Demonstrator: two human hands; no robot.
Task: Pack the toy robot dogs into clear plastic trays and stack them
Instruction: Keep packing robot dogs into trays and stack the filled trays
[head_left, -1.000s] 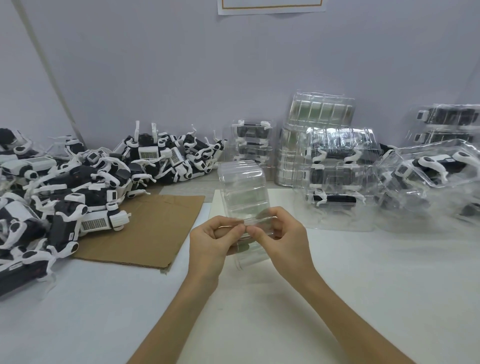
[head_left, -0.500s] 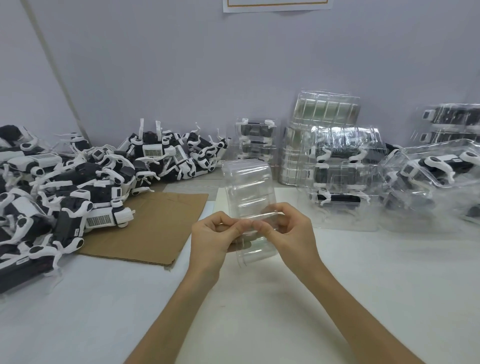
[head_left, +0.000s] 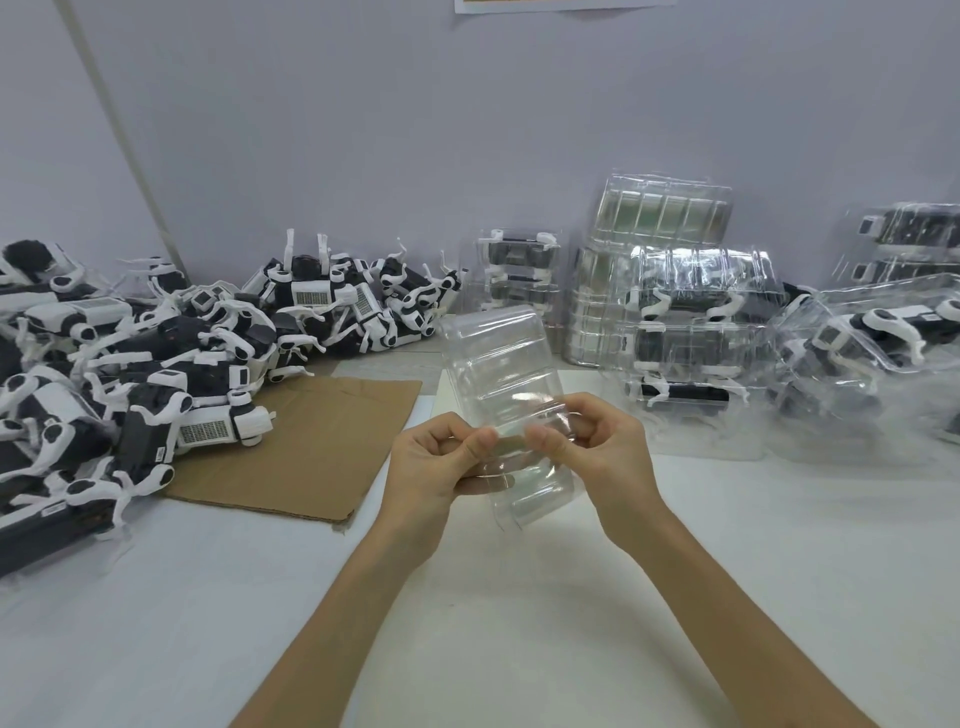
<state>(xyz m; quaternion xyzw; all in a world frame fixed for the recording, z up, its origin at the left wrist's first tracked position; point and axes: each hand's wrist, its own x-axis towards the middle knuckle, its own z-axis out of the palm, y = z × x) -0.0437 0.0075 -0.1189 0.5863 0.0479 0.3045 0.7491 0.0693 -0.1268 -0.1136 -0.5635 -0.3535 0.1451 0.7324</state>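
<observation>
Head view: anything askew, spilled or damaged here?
One packed tray at the right lies tilted rather than stacked flat. The loose robot dogs lie in a tangled heap at the left. No damage visible.

No writing is legible. The gridded labels (head_left: 203, 431) on the toy robot dogs (head_left: 200, 376) and the wall sheet (head_left: 566, 4) are too blurred.

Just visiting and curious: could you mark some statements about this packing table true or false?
1. Both the left hand and right hand pinch a clear tray. True.
2. The loose toy dogs are piled on the right. False: on the left.
3. Packed trays stand stacked by the wall. True.
4. The cardboard sheet lies on the dogs. False: it lies flat beside them.
</observation>
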